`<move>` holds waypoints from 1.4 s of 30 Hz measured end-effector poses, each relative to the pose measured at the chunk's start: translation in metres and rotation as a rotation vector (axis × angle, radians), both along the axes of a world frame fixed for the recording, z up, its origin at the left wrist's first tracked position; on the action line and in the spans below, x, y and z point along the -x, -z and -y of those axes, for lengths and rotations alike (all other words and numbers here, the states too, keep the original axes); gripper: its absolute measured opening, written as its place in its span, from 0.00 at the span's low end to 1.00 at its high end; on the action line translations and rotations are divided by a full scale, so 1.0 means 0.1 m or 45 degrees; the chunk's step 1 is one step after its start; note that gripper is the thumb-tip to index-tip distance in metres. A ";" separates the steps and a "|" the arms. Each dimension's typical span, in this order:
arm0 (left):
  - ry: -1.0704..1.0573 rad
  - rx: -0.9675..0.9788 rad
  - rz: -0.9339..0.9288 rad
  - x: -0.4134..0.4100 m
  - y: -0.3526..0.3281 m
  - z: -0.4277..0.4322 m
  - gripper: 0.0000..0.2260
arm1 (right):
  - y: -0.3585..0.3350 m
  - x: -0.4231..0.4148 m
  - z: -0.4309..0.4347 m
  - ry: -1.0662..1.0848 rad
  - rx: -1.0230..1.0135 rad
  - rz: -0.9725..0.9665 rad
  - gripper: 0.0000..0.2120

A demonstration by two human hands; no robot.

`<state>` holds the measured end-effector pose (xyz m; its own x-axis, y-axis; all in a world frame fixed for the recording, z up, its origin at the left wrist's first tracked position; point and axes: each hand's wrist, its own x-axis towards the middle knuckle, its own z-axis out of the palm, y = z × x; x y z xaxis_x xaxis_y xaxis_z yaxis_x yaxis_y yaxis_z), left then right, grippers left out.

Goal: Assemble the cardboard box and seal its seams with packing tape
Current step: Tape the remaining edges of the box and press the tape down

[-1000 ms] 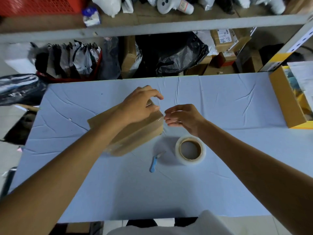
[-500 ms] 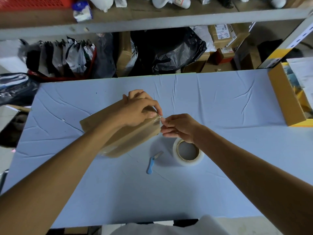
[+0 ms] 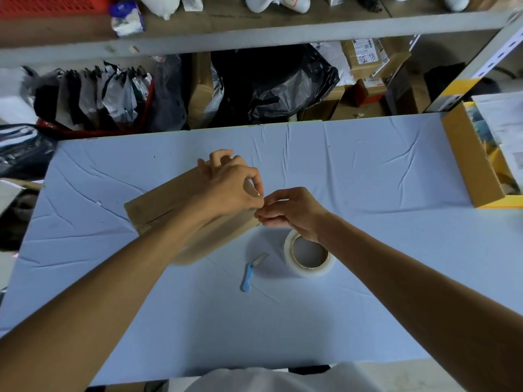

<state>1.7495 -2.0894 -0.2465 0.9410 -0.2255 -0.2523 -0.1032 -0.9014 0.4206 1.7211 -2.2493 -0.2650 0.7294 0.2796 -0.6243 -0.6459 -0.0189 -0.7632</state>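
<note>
A brown cardboard box (image 3: 158, 205) lies on the blue table (image 3: 368, 179), closed, with a taped seam along its top. My left hand (image 3: 229, 188) rests on the box's right end, thumb and forefinger pinched at the corner. My right hand (image 3: 291, 212) meets it there, fingertips pinched on what looks like a bit of clear tape at that corner. A roll of clear packing tape (image 3: 310, 257) lies flat just below my right hand. A small blue-handled cutter (image 3: 250, 274) lies left of the roll.
An open yellow-brown carton (image 3: 469, 162) with papers stands at the table's right edge. Behind the table, shelving holds black bags (image 3: 280, 80), parcels (image 3: 365, 58) and a red basket of pouches (image 3: 96, 100).
Both hands closed in on the box's right corner: the left thumb and forefinger went from spread to pinched, and the right fingertips came up to touch them. The box barely moved.
</note>
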 end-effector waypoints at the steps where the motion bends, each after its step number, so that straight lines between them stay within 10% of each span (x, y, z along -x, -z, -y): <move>1: 0.000 0.000 0.004 0.00 0.01 0.01 0.04 | 0.00 0.00 0.00 0.016 0.042 0.032 0.05; 10: 0.121 0.076 -0.049 0.00 -0.08 -0.10 0.09 | 0.04 -0.07 -0.04 0.106 0.384 0.445 0.06; 17: 0.143 0.135 -0.005 -0.01 -0.16 -0.31 0.26 | 0.11 -0.06 -0.06 0.164 0.481 0.412 0.03; 26: 0.094 0.124 0.189 0.01 -0.01 -0.32 0.28 | -0.03 -0.07 -0.11 0.212 0.281 0.299 0.04; 42: 0.102 0.212 0.133 0.04 -0.04 -0.30 0.31 | -0.25 -0.12 -0.17 0.017 0.648 0.509 0.03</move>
